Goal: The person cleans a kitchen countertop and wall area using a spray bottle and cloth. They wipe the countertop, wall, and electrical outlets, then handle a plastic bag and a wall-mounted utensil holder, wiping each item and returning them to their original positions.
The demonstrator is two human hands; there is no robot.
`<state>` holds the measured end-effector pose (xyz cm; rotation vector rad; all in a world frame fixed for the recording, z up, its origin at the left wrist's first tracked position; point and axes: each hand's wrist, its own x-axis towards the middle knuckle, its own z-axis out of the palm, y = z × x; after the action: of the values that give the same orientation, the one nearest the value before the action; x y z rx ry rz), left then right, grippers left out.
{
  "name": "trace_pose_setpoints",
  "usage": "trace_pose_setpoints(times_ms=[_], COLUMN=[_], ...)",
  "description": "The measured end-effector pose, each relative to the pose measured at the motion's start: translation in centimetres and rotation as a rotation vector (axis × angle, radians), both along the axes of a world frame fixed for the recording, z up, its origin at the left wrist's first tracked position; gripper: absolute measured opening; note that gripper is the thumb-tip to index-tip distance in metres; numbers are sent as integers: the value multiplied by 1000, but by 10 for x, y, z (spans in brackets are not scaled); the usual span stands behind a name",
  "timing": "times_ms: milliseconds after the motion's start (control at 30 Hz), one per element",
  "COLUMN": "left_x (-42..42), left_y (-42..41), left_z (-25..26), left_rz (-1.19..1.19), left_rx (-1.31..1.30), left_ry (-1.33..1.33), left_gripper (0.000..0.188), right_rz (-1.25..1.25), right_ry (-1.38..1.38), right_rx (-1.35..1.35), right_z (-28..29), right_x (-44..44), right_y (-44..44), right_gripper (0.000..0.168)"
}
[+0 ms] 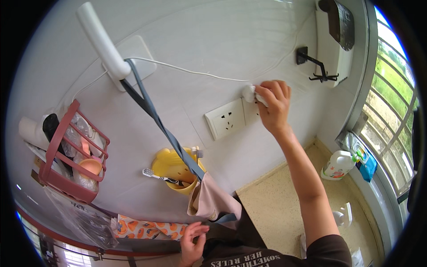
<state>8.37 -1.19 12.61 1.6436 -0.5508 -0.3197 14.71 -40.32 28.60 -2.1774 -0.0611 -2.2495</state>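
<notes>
My right hand (274, 105) is raised against the tiled wall, its fingers closed on a crumpled white tissue or cloth (248, 93). The tissue touches the top edge of a white wall socket plate (229, 119), and the hand hides part of the plate's right side. A thin white cable (200, 73) runs along the wall just above. Low in the picture, close to my body, my left hand (194, 242) has its fingers loosely bent and holds nothing. It is beside an orange-patterned cloth (151, 228) and below a hanging pink bag (217, 200).
A blue-grey strap (156, 116) hangs from a white wall holder (103, 43). Left of it is a red basket (71, 187); a yellow toothbrush cup (170, 163) is mid-wall. At right are a black hook (317, 63), a speckled counter (270, 207) and a white bottle (337, 165).
</notes>
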Motion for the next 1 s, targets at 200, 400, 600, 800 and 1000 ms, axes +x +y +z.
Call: trace_pose_setpoints(times_ms=[200,400,600,800,1000], left_x=[13,15,16,19,10], left_y=[-4,-6,-12,-27,-5], left_z=[0,-5,-17,-11,-27], left_rz=[-51,-86,-47,-140,-85], left_rx=[-20,54,56,95,146], left_ry=[21,-51,-89,-83,-6], left_gripper=[34,34,34,34,32], right_rz=[127,10,144,108,108], right_ry=[49,138,173,332,304], right_rx=[-198,-327,-330,-422,-302], right_z=[3,8,11,20,11], right_x=[32,10,23,10,14], right_y=[65,23,62,45,51], right_gripper=[32,29,30,29,27])
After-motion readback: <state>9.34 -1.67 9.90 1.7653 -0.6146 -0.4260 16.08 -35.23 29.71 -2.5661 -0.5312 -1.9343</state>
